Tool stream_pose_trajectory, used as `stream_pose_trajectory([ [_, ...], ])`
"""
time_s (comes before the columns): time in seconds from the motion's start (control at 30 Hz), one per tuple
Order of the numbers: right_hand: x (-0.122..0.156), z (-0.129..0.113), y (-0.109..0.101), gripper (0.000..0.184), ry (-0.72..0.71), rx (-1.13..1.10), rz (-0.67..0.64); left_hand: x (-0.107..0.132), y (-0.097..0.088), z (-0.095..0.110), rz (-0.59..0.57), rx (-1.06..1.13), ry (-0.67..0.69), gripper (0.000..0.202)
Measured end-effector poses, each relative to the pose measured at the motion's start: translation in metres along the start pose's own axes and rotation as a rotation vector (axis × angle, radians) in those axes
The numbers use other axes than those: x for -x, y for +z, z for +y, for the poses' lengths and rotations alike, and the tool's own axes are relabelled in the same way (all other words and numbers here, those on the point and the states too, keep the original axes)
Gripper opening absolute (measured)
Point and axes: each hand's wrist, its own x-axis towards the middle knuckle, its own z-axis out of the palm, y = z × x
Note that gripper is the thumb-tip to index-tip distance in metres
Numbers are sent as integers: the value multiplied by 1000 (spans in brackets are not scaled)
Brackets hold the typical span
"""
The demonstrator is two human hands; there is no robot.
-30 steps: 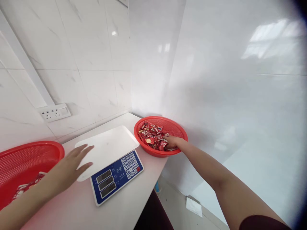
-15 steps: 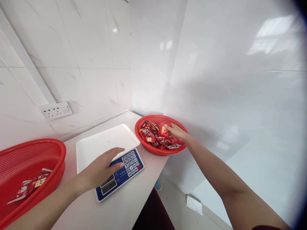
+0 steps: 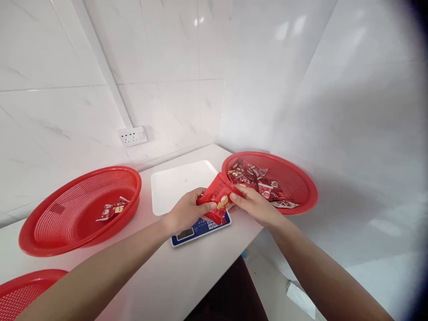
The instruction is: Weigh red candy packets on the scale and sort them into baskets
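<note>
Both hands grip a red snack packet (image 3: 219, 194) with a yellow picture printed on it, held in the air over the scale's keypad. My left hand (image 3: 187, 208) is closed on its left side, thumb across the front. On the right side, my right hand (image 3: 256, 203) pinches it. Beneath them lies a digital scale (image 3: 182, 183) with a white tray and a blue keypad panel, partly hidden by the hands and packet. Just behind my right hand, a red basket (image 3: 297, 183) contains many small red wrapped snacks (image 3: 247, 171).
At the left stands another red basket (image 3: 56, 218) with a red-and-white packet (image 3: 113, 208) inside. Part of a third red basket (image 3: 30, 287) shows at the lower left. White walls border the white table (image 3: 147, 272); a socket strip (image 3: 133, 136) is on the tiled wall.
My right hand has brought the red packet out of the right basket to above the scale. My left hand has closed on it too. The view has swung left.
</note>
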Motion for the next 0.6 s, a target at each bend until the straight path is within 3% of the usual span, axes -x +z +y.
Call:
stream_pose_trajectory([
  [0.13,2,6,10,32,-6,162,41,14,-5,-7,24,-77,1,32],
  [0.27,8,9,20,30,-61,118,50,34,-10,-4,12,-125,51,37],
  [0.33,12,13,19,30,-58,89,125,52,-18,-2,-4,-265,23,42],
  [0.47,24,28,-2,32,-17,-1,311,106,-44,-16,-69,-763,-197,45],
  [0.6,34,45,-25,32,46,-76,421,159,-68,-58,-62,-1256,-497,57],
])
